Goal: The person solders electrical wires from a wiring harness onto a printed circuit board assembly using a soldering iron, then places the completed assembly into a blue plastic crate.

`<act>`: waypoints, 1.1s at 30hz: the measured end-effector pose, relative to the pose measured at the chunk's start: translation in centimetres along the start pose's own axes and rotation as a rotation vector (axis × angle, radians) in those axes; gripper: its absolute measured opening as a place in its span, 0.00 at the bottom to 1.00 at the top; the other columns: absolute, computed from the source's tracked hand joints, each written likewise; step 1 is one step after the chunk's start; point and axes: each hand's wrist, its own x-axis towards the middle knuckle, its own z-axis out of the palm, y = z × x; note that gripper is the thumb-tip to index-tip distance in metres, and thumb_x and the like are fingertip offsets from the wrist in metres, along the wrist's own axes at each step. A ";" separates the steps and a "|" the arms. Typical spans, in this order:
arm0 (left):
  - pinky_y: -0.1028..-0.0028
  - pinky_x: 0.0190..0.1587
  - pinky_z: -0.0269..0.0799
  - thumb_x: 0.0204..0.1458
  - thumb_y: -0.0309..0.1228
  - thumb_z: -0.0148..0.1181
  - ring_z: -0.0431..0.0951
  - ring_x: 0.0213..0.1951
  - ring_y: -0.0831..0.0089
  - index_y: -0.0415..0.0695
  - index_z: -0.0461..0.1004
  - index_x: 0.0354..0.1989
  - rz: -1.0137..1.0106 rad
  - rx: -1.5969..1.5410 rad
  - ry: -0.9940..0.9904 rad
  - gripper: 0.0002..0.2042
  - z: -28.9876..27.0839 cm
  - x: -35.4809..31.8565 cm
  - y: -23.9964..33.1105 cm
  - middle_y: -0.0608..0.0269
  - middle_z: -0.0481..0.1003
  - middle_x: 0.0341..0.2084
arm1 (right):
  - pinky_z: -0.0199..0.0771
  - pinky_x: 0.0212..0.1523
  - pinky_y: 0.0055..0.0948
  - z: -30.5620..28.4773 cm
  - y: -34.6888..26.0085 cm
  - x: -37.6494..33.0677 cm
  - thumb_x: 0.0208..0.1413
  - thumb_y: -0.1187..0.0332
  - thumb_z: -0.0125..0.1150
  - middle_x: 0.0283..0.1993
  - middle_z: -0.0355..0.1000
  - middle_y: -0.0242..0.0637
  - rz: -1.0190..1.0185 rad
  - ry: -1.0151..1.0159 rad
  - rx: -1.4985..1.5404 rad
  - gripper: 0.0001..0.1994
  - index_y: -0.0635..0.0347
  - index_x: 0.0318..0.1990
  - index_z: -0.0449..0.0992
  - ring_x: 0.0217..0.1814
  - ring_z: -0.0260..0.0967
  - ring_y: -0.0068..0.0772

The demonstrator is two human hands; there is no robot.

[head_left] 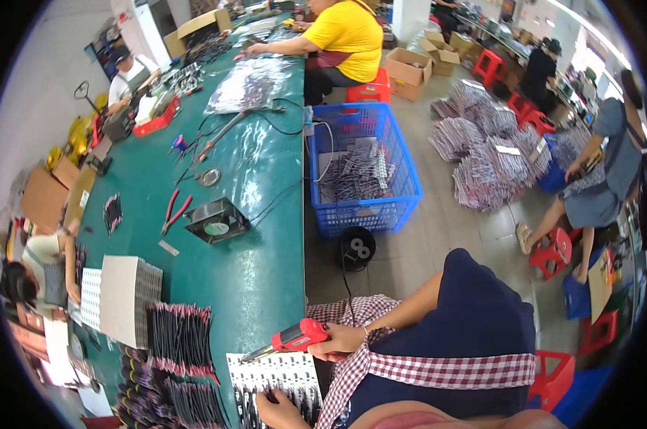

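Note:
My right hand (338, 342) is closed around the handle of a red soldering gun (300, 334), whose metal tip points down at a white board (272, 368). Small dark and metallic parts sit in rows on this board, and dark wires lie along its lower part. My left hand (279, 412) rests over that lower part, with its fingertips pinched on a thin black wire (270, 395). Just left of the board lie bundles of black wires with red ends (180, 339), and more such wires (195, 402) are below them.
A stack of white boards (132, 300), a small fan (218, 219), red-handled pliers (172, 212) and a solder reel (209, 177) are on the green table (266, 286). A blue crate (366, 214) stands beside it. Co-workers sit around, one in a yellow shirt (348, 39).

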 end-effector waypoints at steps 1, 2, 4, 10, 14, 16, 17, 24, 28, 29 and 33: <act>0.54 0.43 0.70 0.50 0.36 0.60 0.77 0.38 0.42 0.33 0.75 0.40 -0.044 -0.002 -0.055 0.17 -0.5 0.2 0.5 0.37 0.77 0.36 | 0.60 0.18 0.22 0.1 -0.1 0.1 0.58 0.51 0.60 0.17 0.65 0.30 -0.016 -0.008 -0.009 0.21 0.60 0.22 0.71 0.16 0.62 0.20; 0.54 0.44 0.70 0.51 0.37 0.59 0.76 0.39 0.42 0.33 0.75 0.39 -0.047 -0.026 -0.071 0.17 -0.5 0.5 0.8 0.37 0.77 0.36 | 0.60 0.18 0.23 0.3 -0.5 -0.1 0.58 0.51 0.60 0.17 0.65 0.30 -0.003 0.005 0.005 0.22 0.60 0.20 0.71 0.16 0.61 0.20; 0.55 0.45 0.70 0.51 0.37 0.59 0.76 0.40 0.41 0.33 0.75 0.40 -0.012 -0.016 -0.085 0.17 -0.4 1.0 0.1 0.36 0.76 0.36 | 0.60 0.20 0.22 0.6 -1.7 -0.3 0.59 0.51 0.59 0.17 0.65 0.29 0.002 -0.001 -0.009 0.22 0.59 0.20 0.70 0.17 0.62 0.19; 0.57 0.49 0.70 0.54 0.36 0.57 0.76 0.43 0.42 0.32 0.74 0.48 0.002 0.050 -0.110 0.19 -1.3 1.5 0.8 0.36 0.76 0.41 | 0.58 0.17 0.21 1.6 -1.0 0.5 0.59 0.51 0.59 0.17 0.66 0.28 -0.091 -0.048 0.009 0.22 0.59 0.20 0.70 0.16 0.62 0.19; 0.58 0.47 0.71 0.54 0.37 0.58 0.77 0.43 0.46 0.31 0.74 0.47 -0.006 0.097 -0.094 0.20 -0.5 2.7 -0.7 0.37 0.76 0.40 | 0.60 0.18 0.22 1.9 -0.9 1.7 0.60 0.52 0.58 0.17 0.66 0.27 -0.111 -0.062 0.020 0.19 0.60 0.27 0.71 0.16 0.63 0.18; 0.58 0.47 0.71 0.54 0.37 0.58 0.77 0.42 0.45 0.31 0.74 0.46 0.033 0.111 -0.048 0.20 0.3 2.9 -1.5 0.38 0.76 0.40 | 0.60 0.18 0.22 1.7 -0.7 2.3 0.59 0.52 0.58 0.17 0.66 0.27 -0.123 -0.040 0.031 0.20 0.61 0.28 0.72 0.15 0.63 0.18; 0.57 0.47 0.71 0.54 0.38 0.58 0.77 0.42 0.45 0.31 0.74 0.46 0.072 0.130 -0.005 0.20 0.3 2.8 -1.6 0.38 0.77 0.40 | 0.60 0.18 0.22 1.8 -0.7 2.4 0.59 0.51 0.58 0.17 0.66 0.27 -0.134 -0.017 0.049 0.20 0.62 0.29 0.72 0.15 0.63 0.18; 0.57 0.48 0.69 0.55 0.37 0.57 0.76 0.43 0.43 0.30 0.74 0.46 0.086 0.141 -0.010 0.20 -0.1 3.3 -1.5 0.37 0.76 0.40 | 0.61 0.18 0.22 1.6 -0.4 2.9 0.59 0.49 0.58 0.17 0.67 0.29 -0.119 -0.024 -0.008 0.22 0.61 0.25 0.72 0.15 0.64 0.20; 0.57 0.45 0.70 0.56 0.37 0.56 0.75 0.41 0.42 0.31 0.73 0.44 0.108 0.142 0.018 0.18 0.6 3.8 -2.4 0.36 0.76 0.36 | 0.61 0.17 0.22 1.9 -0.2 3.5 0.59 0.50 0.58 0.17 0.67 0.29 -0.123 -0.014 -0.015 0.23 0.60 0.22 0.71 0.15 0.64 0.20; 0.57 0.45 0.70 0.56 0.37 0.56 0.75 0.41 0.42 0.31 0.73 0.44 0.093 0.124 0.028 0.18 0.8 3.9 -2.4 0.36 0.76 0.36 | 0.61 0.17 0.22 1.8 -0.2 3.3 0.59 0.51 0.58 0.17 0.67 0.29 -0.119 0.003 0.004 0.22 0.61 0.22 0.71 0.15 0.64 0.20; 0.55 0.42 0.70 0.57 0.36 0.55 0.75 0.38 0.41 0.34 0.72 0.40 0.147 0.120 0.059 0.15 1.7 2.9 -3.9 0.36 0.74 0.35 | 0.62 0.17 0.21 1.3 0.4 3.3 0.60 0.52 0.57 0.17 0.67 0.29 -0.090 0.005 0.051 0.22 0.61 0.22 0.71 0.15 0.64 0.19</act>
